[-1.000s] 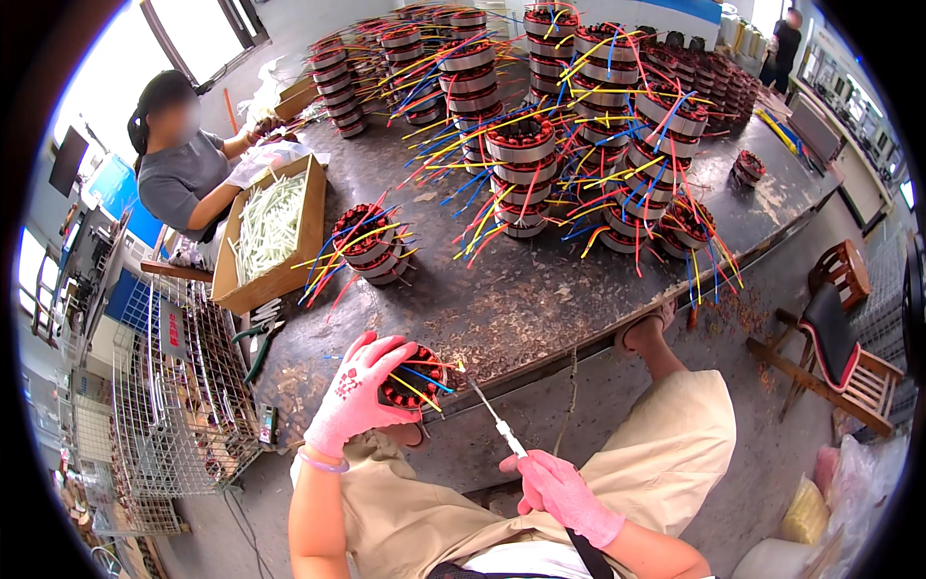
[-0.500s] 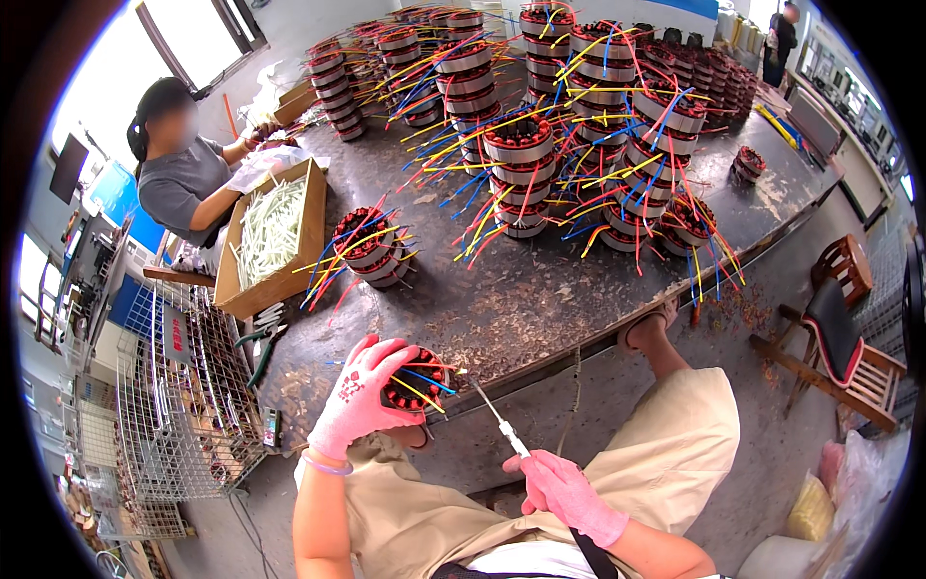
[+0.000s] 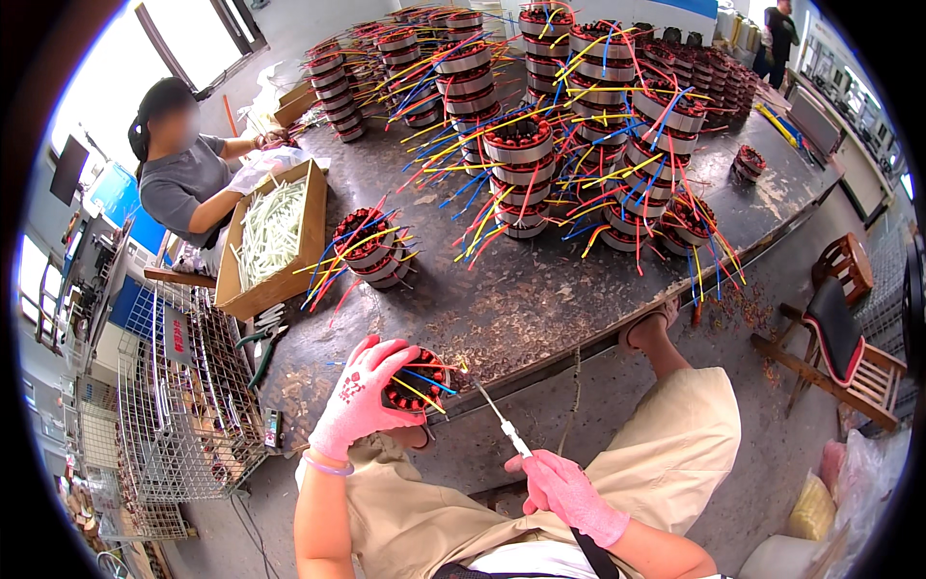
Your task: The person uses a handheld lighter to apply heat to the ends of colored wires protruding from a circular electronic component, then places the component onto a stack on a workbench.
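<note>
My left hand (image 3: 365, 391), in a pink glove, grips a motor stator (image 3: 417, 379) at the table's near edge. This ring has red-edged slots, and blue and yellow wires stick out of it to the right. My right hand (image 3: 569, 490), also gloved in pink, is closed round the white handle of a thin metal-shafted tool (image 3: 502, 420). The tool's tip points up and left, near the ends of the stator's wires. A small bright yellow glow shows close to that tip; whether the tip touches a wire is too small to tell.
On the dark worn table (image 3: 463, 309) stand tall stacks of wired stators (image 3: 521, 174) and a short stack (image 3: 371, 249). A box of white tubes (image 3: 275, 232) and pliers (image 3: 262, 352) lie left. A co-worker (image 3: 183, 174) sits beyond the box. A wooden chair (image 3: 839, 338) stands right.
A bright yellow glow has appeared by the tool's tip at the wire ends. My hands stay nearly still. A person at the far right back has moved slightly left.
</note>
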Demonstrator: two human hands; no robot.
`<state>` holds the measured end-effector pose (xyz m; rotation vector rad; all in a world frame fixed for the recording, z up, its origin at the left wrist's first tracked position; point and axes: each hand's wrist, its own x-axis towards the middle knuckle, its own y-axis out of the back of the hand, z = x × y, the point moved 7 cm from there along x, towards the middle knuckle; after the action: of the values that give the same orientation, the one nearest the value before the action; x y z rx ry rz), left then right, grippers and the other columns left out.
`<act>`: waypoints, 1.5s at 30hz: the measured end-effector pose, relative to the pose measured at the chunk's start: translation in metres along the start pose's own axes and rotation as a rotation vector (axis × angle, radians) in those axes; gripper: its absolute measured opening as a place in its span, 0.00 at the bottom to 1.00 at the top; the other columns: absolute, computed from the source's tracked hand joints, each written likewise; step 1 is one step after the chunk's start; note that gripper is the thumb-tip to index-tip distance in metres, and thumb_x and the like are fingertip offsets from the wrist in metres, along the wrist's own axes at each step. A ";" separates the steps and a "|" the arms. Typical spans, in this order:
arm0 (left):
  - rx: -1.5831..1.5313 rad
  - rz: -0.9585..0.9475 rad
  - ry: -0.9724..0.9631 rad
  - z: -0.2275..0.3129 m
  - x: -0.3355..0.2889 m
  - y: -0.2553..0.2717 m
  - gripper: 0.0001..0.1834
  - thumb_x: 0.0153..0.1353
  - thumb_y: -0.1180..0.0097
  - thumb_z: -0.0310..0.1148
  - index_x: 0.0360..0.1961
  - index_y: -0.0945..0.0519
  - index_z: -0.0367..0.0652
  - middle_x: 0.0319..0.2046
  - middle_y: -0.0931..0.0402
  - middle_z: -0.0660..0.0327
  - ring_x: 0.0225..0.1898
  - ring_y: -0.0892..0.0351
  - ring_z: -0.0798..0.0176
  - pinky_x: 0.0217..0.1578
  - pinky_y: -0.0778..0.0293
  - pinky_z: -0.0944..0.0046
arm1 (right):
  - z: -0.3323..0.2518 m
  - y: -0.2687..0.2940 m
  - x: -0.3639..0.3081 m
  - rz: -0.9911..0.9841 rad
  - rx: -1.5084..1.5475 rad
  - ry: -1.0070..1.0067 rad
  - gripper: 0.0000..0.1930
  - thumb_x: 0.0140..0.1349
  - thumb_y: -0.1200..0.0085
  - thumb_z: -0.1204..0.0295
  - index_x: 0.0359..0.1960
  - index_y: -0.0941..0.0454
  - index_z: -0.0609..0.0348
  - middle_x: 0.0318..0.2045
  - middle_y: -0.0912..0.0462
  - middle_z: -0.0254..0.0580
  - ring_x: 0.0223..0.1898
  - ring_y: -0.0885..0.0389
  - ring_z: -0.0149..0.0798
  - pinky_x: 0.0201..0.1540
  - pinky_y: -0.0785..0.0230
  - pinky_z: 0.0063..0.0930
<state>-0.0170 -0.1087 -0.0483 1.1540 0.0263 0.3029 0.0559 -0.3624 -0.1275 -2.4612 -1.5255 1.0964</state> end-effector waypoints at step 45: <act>-0.016 -0.018 0.020 -0.001 0.001 -0.006 0.48 0.31 0.22 0.38 0.60 0.27 0.47 0.60 0.29 0.56 0.65 0.37 0.42 0.69 0.43 0.45 | 0.005 0.004 -0.001 0.008 0.027 -0.001 0.18 0.75 0.58 0.62 0.51 0.23 0.66 0.16 0.35 0.31 0.19 0.36 0.24 0.30 0.28 0.26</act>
<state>-0.0150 -0.1093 -0.0539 1.1344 0.0513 0.2984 0.0561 -0.3672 -0.1318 -2.4512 -1.4929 1.1121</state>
